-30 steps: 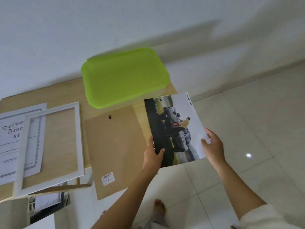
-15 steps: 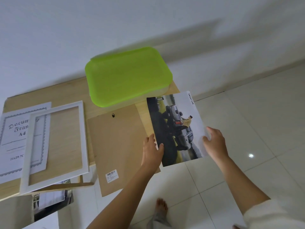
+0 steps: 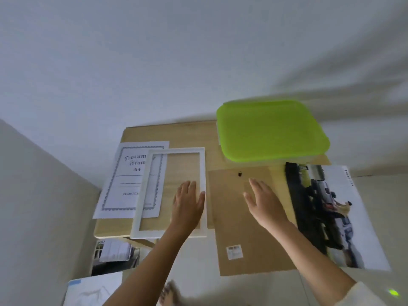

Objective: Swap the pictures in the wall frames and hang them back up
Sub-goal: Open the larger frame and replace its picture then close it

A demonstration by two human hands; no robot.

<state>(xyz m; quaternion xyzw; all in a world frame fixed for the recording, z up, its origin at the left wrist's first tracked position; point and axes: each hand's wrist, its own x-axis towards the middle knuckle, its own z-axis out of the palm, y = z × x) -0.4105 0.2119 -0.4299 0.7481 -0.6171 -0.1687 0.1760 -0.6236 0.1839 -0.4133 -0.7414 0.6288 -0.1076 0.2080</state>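
Note:
An empty white frame [image 3: 141,206] lies flat on the small wooden table [image 3: 189,134], partly over a document certificate sheet [image 3: 130,173]. My left hand [image 3: 187,202] is spread open over the frame's right side, holding nothing. The brown backing board [image 3: 249,235] lies right of the frame and overhangs the table's front edge. Fingers apart, my right hand [image 3: 265,199] hovers over the board's upper part, empty. The car picture [image 3: 326,215] lies at the far right, sticking out past the table's edge, with neither hand on it.
A lime-green lidded box [image 3: 271,129] sits at the table's back right against the white wall. Another picture [image 3: 114,252] and papers [image 3: 92,290] lie on the floor below the table's front left. A wall closes the left side. A foot [image 3: 170,294] shows below.
Both hands have let go of the car picture, which now lies at the table's right. The hands moved left over the frame and backing board. The camera view swung left.

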